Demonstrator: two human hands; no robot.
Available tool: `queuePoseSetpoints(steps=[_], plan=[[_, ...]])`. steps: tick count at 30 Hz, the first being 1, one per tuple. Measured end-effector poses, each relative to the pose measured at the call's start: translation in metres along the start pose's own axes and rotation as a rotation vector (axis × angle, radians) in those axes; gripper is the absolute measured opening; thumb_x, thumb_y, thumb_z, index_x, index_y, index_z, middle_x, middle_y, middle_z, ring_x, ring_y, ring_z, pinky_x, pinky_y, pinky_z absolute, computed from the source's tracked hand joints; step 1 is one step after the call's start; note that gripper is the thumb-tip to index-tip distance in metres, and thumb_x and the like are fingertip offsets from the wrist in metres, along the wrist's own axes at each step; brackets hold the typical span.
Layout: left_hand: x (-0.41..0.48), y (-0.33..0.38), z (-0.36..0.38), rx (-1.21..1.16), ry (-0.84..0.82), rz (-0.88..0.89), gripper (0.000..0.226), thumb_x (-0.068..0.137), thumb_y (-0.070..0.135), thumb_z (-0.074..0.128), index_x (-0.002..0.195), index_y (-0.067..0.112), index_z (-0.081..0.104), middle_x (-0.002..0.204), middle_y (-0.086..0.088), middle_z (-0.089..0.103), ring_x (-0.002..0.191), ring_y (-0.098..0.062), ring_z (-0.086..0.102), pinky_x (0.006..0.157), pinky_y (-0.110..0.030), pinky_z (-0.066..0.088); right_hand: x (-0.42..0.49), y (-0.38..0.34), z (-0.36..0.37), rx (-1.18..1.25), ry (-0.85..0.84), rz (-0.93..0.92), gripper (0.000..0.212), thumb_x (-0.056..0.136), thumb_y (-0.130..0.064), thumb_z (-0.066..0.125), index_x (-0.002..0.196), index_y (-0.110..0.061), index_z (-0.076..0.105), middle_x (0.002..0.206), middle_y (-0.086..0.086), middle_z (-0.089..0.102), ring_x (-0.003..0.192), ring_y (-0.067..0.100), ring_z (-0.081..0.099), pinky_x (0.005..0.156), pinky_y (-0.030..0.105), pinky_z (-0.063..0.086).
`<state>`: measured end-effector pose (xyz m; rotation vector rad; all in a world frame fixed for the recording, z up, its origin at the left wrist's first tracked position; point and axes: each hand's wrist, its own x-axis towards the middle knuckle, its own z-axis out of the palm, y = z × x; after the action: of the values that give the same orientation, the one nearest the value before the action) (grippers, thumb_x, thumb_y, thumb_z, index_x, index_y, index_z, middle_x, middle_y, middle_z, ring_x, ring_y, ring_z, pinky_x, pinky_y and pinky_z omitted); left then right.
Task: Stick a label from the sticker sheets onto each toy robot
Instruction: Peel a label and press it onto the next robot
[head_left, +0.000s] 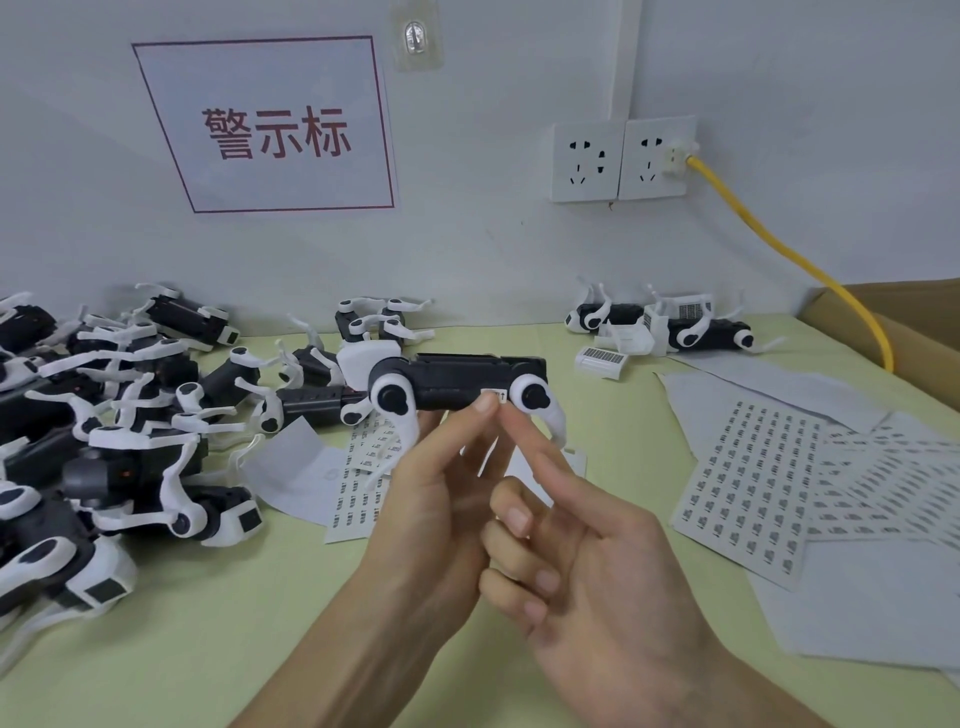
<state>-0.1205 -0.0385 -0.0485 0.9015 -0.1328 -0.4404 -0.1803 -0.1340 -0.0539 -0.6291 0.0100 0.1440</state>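
Above the worktop, my left hand grips the black toy robot in curled fingers, thumb on its white label. My right hand holds nothing, forefinger straight beside it. Sticker sheets lie rightward.

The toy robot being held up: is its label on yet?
On. A small white label sits on the black body of the toy robot, partly under a fingertip of the left hand.
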Motion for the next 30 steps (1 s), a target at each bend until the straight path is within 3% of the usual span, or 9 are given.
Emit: queuePoseSetpoints(steps=[10,12,16,18,21,23,27,29,30], plan=[[0.003,-0.003,0.000,0.007,0.010,-0.007,0.043,0.077,0.034,0.077,0.102,0.020,0.046,0.094,-0.002,0.056,0.039,-0.014,0.046,0.042,-0.025,0.046,0.001,0.001,-0.001,-0.006,0.044,-0.011,0.034,0.095,-0.025,0.051,0.116,-0.027,0.078,0.066,0.000,0.042,0.047,0.012,0.024,0.046,0.026,0.020],[0.003,-0.004,-0.001,0.003,0.022,0.016,0.038,0.081,0.033,0.075,0.102,0.017,0.047,0.101,-0.003,0.055,0.047,-0.010,0.054,0.053,-0.027,0.049,0.001,0.001,-0.001,0.003,0.055,-0.012,0.033,0.094,-0.025,0.052,0.116,-0.027,0.078,0.066,0.000,0.041,0.048,0.012,0.023,0.046,0.026,0.020],[0.008,-0.002,-0.004,-0.015,0.044,0.118,0.029,0.082,0.028,0.074,0.097,0.016,0.051,0.105,-0.006,0.051,0.095,-0.018,0.058,0.098,-0.033,0.041,0.002,-0.001,-0.003,-0.013,0.048,-0.014,0.034,0.093,-0.024,0.054,0.118,-0.025,0.077,0.065,0.000,0.040,0.048,0.011,0.023,0.044,0.024,0.024],[0.009,-0.001,-0.003,-0.016,0.032,0.113,0.037,0.083,0.030,0.073,0.106,0.016,0.048,0.106,-0.004,0.048,0.098,-0.022,0.052,0.099,-0.036,0.038,0.002,-0.001,-0.004,-0.079,0.044,-0.044,0.034,0.088,-0.021,0.056,0.113,-0.016,0.079,0.063,0.002,0.039,0.047,0.012,0.023,0.043,0.024,0.026],[0.010,-0.002,-0.004,-0.018,0.014,0.142,0.025,0.085,0.029,0.071,0.093,0.015,0.052,0.089,0.003,0.055,0.083,-0.014,0.059,0.085,-0.028,0.043,-0.001,0.002,-0.007,-0.292,0.081,-0.189,0.031,0.068,-0.019,0.062,0.088,-0.004,0.080,0.056,0.002,0.035,0.045,0.012,0.023,0.042,0.023,0.026],[0.011,-0.004,-0.004,-0.034,0.002,0.169,0.018,0.087,0.026,0.068,0.082,0.021,0.052,0.078,0.008,0.056,0.078,-0.009,0.060,0.082,-0.024,0.047,-0.002,0.000,-0.008,-0.433,0.122,-0.366,0.026,0.072,-0.018,0.056,0.074,-0.005,0.078,0.051,0.002,0.032,0.043,0.011,0.025,0.041,0.022,0.027],[0.014,-0.008,-0.004,-0.013,-0.011,0.171,0.021,0.090,0.022,0.064,0.071,0.021,0.055,0.072,0.005,0.054,0.072,-0.010,0.056,0.067,-0.018,0.054,0.001,-0.016,-0.012,-0.584,0.198,-0.682,0.028,0.080,-0.015,0.050,0.070,-0.007,0.075,0.048,0.002,0.029,0.044,0.012,0.025,0.043,0.022,0.024],[0.014,-0.009,-0.005,-0.027,-0.032,0.167,0.011,0.089,0.023,0.066,0.085,0.015,0.060,0.085,0.000,0.059,0.087,-0.015,0.059,0.078,-0.022,0.055,0.004,-0.025,-0.015,-0.631,0.247,-0.767,0.028,0.080,-0.014,0.050,0.069,-0.010,0.075,0.048,0.002,0.030,0.044,0.013,0.025,0.044,0.025,0.022],[0.014,-0.010,-0.004,-0.016,-0.035,0.172,0.021,0.089,0.025,0.068,0.099,0.010,0.059,0.097,-0.005,0.059,0.098,-0.018,0.058,0.089,-0.026,0.054,0.006,-0.028,-0.017,-0.646,0.273,-0.788,0.028,0.080,-0.014,0.050,0.069,-0.011,0.075,0.048,0.003,0.030,0.045,0.013,0.025,0.045,0.026,0.021]])
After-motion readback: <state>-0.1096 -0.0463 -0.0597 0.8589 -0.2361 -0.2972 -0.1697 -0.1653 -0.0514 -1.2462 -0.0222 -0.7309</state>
